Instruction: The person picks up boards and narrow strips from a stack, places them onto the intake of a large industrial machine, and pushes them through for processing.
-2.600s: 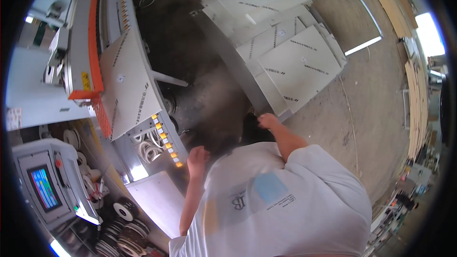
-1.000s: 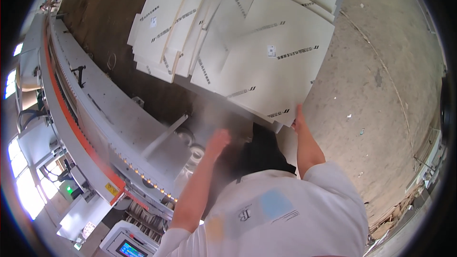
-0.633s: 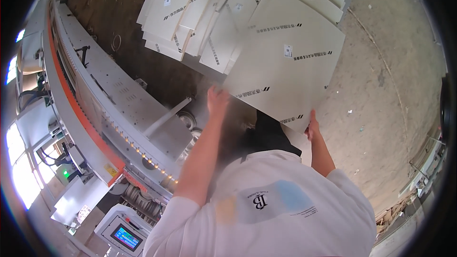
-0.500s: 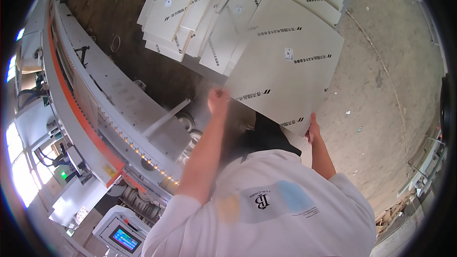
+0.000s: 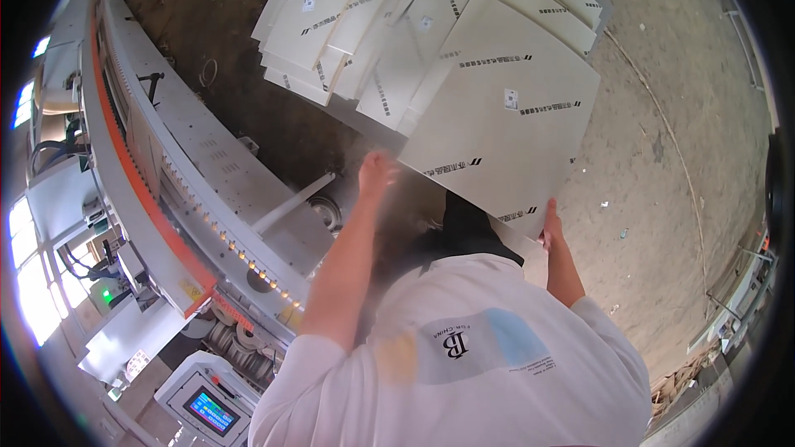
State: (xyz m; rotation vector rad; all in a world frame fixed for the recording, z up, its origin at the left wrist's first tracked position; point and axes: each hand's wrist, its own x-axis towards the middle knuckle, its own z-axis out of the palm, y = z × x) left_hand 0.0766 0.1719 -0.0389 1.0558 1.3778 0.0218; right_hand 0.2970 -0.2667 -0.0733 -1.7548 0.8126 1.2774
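Note:
A large off-white board (image 5: 505, 141) with dark printed lines and a small label lies tilted on the stack ahead of me, its near end reaching toward my body. My right hand (image 5: 552, 223) grips its near right corner, thumb along the edge and fingers underneath. Beside the board's left corner is my left hand (image 5: 378, 172), its fingers curled and smeared by motion; whether they touch the edge cannot be made out. Several similar boards (image 5: 331, 25) are piled unevenly beyond and to the left.
Along the left runs a long machine with an orange strip (image 5: 141, 207) and a row of small rollers (image 5: 240, 257). A lit control screen (image 5: 212, 411) stands at lower left. A grey bar (image 5: 294, 203) juts toward me. Concrete floor (image 5: 654, 190) with scattered scraps stretches to the right.
The stack and machine appear slightly farther right and lower in the view. My left hand has shifted slightly left relative to the board's corner; my right hand keeps its hold.

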